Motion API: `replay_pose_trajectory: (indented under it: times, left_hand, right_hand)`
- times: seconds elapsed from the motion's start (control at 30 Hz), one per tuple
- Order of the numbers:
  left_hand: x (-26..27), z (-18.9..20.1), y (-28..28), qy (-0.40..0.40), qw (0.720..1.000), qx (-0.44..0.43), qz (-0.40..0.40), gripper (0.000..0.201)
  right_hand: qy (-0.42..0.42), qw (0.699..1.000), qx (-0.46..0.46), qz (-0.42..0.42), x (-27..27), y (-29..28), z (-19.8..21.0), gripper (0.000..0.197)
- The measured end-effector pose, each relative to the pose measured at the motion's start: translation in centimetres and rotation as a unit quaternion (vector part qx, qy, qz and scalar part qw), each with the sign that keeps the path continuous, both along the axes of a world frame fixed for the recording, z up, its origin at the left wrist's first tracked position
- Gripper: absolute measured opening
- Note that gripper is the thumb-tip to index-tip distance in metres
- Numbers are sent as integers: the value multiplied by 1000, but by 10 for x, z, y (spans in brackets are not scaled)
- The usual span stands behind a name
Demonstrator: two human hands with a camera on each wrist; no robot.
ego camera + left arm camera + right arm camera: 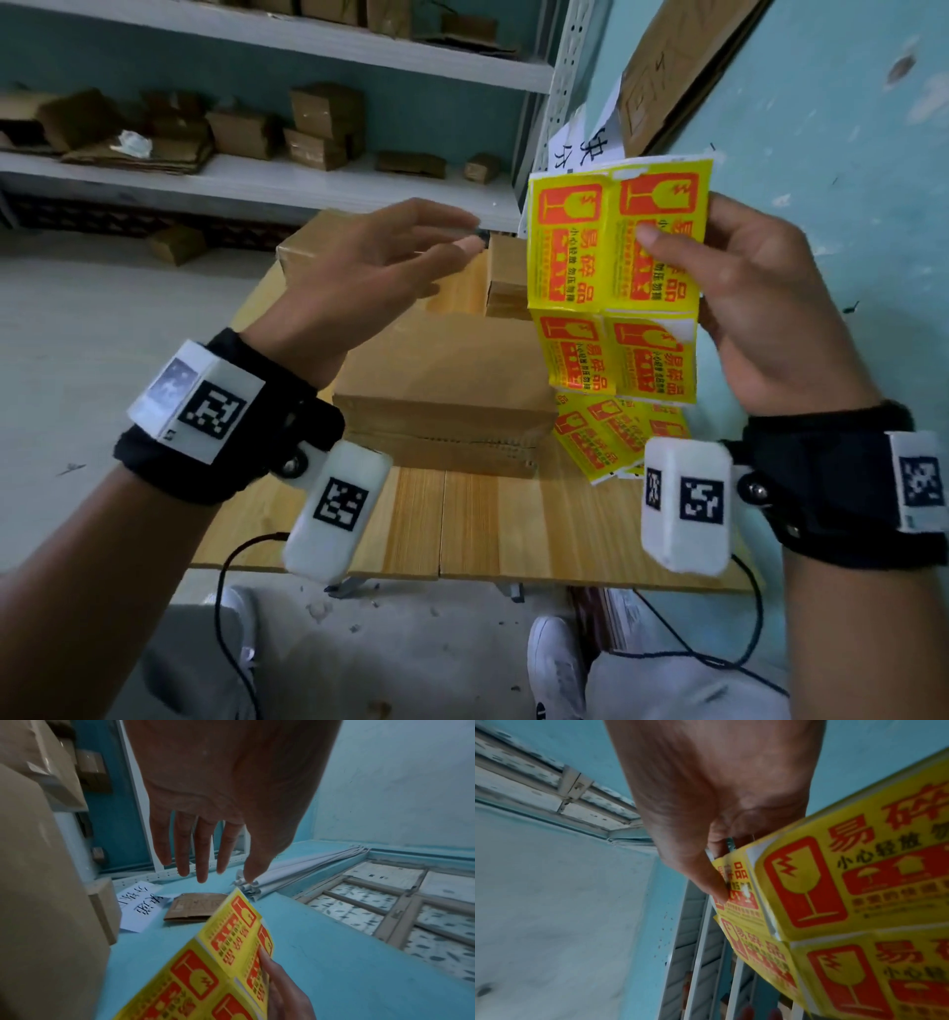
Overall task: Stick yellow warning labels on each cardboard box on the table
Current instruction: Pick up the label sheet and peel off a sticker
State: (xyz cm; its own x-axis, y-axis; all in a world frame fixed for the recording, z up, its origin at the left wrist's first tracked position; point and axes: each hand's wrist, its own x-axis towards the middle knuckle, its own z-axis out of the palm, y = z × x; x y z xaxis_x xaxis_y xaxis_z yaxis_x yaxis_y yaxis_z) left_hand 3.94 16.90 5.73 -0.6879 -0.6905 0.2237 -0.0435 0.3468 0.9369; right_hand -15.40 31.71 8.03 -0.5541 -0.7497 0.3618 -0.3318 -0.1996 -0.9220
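Observation:
My right hand (719,277) holds up a strip of yellow warning labels (611,288) with red print, thumb pressed on its front and fingers behind. The strip (859,902) hangs folded down to the table. My left hand (390,257) hovers open just left of the strip, fingers straight and pointing at it, touching nothing. In the left wrist view its fingers (203,858) spread above the label strip (218,963). Plain cardboard boxes sit on the wooden table (462,519): a large flat one (441,390) in front, others (503,277) behind, partly hidden by the labels and my left hand.
White metal shelving (257,174) with several cardboard boxes stands behind the table. A turquoise wall (821,103) with a leaning cardboard sheet (667,67) and a paper sign is at the right. Cables hang from my wrists past the table's front edge.

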Motion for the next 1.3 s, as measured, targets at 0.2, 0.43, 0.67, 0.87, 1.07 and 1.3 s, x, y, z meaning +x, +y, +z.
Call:
replay_pose_trajectory:
  times: [0.2, 0.43, 0.67, 0.87, 1.07, 1.3]
  left_hand:
    - [6, 12, 9, 60, 998, 11, -34, 33]
    - [4, 4, 2, 107, 993, 52, -9, 8]
    - [-13, -27, -13, 28, 997, 65, -7, 12]
    - [-20, -35, -11, -4, 998, 50, -28, 15]
    - [-19, -37, -12, -9, 1000, 9, -23, 17]
    - [-17, -36, -11, 0, 999, -7, -33, 21]
  right_hand:
    - [-1, 998, -30, 48, 20, 1, 10, 20]
    - [18, 996, 51, 77, 23, -21, -19, 26]
    - [131, 989, 66, 25, 14, -37, -36, 41]
    - [144, 984, 91, 49, 7, -43, -46, 17]
    - [114, 984, 112, 73, 7, -43, -49, 13]
    - [101, 985, 126, 68, 8, -41, -47, 8]
